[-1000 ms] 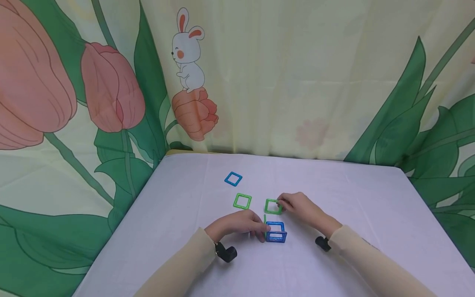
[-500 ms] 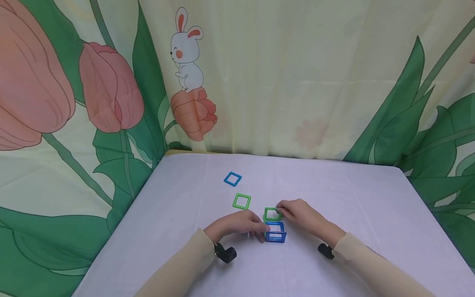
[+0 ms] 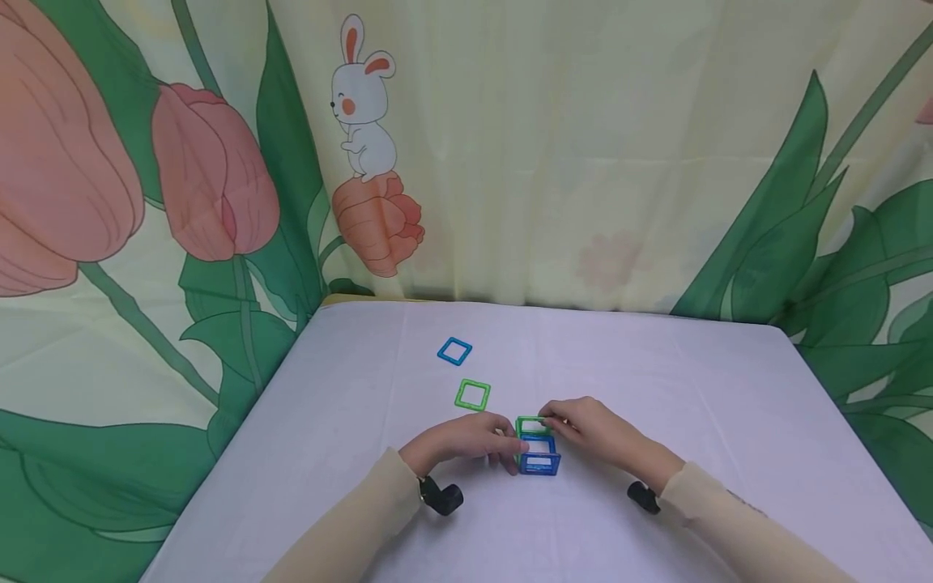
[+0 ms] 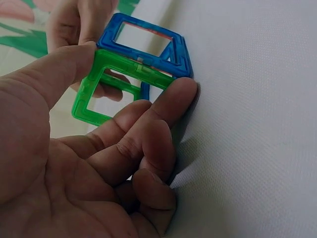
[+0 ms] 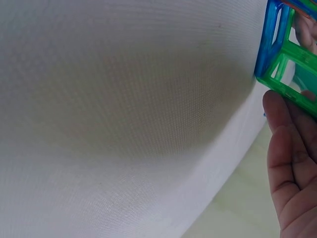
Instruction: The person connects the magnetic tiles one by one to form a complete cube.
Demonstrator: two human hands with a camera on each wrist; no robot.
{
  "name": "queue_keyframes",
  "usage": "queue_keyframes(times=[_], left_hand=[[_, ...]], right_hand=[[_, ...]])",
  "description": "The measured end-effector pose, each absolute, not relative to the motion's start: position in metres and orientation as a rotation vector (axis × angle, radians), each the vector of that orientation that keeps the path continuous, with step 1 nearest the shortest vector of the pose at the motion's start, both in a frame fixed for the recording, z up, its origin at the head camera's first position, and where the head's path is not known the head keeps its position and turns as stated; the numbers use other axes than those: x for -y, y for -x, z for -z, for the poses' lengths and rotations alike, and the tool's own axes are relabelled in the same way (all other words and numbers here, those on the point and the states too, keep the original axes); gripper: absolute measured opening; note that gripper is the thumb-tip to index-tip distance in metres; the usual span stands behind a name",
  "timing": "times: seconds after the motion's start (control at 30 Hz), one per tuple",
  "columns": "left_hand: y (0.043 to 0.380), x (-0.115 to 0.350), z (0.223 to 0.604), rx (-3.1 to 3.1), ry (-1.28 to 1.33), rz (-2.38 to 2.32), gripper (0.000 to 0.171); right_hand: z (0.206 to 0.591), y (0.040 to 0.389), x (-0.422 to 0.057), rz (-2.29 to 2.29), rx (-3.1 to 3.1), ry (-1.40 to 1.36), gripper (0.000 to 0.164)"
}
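In the head view, your blue-and-green frame (image 3: 539,456) stands well in from the surface's far edge (image 3: 554,307). Left wrist: the fingers of your left hand (image 4: 94,158) clamp its green side panel (image 4: 133,68). Right wrist: your right hand (image 5: 297,163) pinches the rear green panel (image 5: 287,94), seemingly joining it; next, align its edges.

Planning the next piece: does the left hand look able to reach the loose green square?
Probably yes: the loose green square lies just beyond the left hand, nothing visible between, though that hand holds the standing green tile.
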State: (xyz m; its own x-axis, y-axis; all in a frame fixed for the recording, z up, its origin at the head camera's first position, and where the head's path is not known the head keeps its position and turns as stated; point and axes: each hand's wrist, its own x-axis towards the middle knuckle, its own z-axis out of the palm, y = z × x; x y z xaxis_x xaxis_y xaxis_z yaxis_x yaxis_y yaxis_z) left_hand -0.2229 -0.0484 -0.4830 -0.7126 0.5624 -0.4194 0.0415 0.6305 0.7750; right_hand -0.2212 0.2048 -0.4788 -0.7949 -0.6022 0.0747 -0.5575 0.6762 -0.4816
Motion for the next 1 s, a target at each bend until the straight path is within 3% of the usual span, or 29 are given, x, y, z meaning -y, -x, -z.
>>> queue_keyframes(times=[0.33, 0.7, 1.0], left_hand=[[0.228, 0.034, 0.475, -2.444, -0.377, -0.897, 0.047], [0.241, 0.02, 0.471, -2.615, -0.594, -0.827, 0.016], [0.231, 0.029, 0.459, -2.653, -0.527, -0.719, 0.02]], right_hand=[[0.478, 0.224, -0.205, 0.75, -2.781, 0.967, 0.017], [0.48, 0.224, -0.205, 0.774, -2.741, 0.969, 0.017], [0.473, 0.243, -0.199, 0.779, -2.744, 0.915, 0.03]])
